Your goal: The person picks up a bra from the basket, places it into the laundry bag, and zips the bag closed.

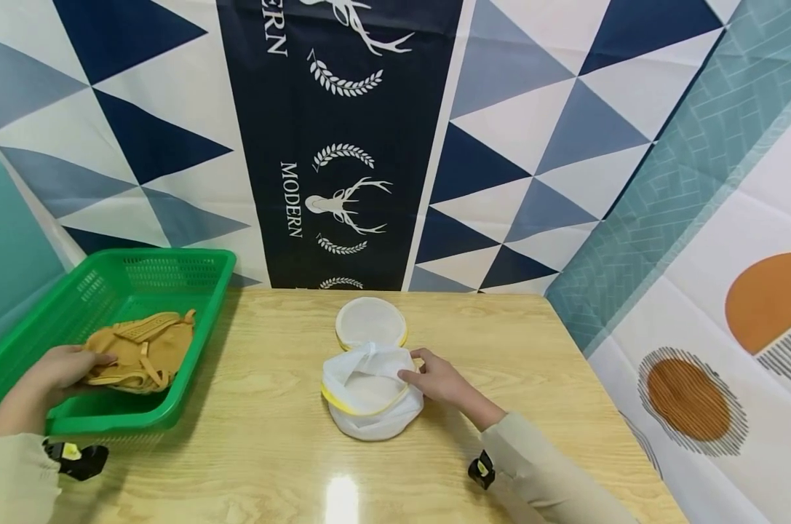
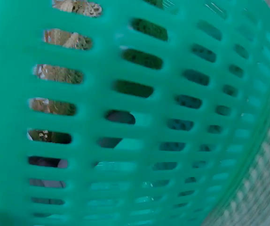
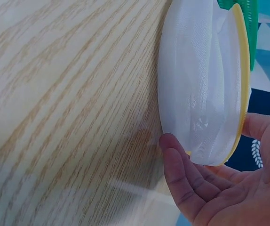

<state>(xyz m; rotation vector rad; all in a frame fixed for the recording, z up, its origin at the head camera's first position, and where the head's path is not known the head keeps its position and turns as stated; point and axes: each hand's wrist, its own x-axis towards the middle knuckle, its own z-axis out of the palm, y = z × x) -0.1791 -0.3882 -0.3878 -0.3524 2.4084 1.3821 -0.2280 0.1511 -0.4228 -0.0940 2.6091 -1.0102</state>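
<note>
A white mesh laundry bag with yellow zipper edging stands open on the table, its round mesh lid folded back behind it. My right hand pinches the bag's right side near the rim. In the right wrist view, thumb and fingers lie on either side of the yellow edge. To the left, a tan leather-like item with straps and a flap lies in a green plastic basket. My left hand grips its left edge, thumb on top, other fingers hidden beneath.
The basket's slotted wall fills most of the left wrist view. Beneath everything is a light wood-grain table. Patterned cloth hangs behind the table's back edge, and more patterned cloth hangs along the right.
</note>
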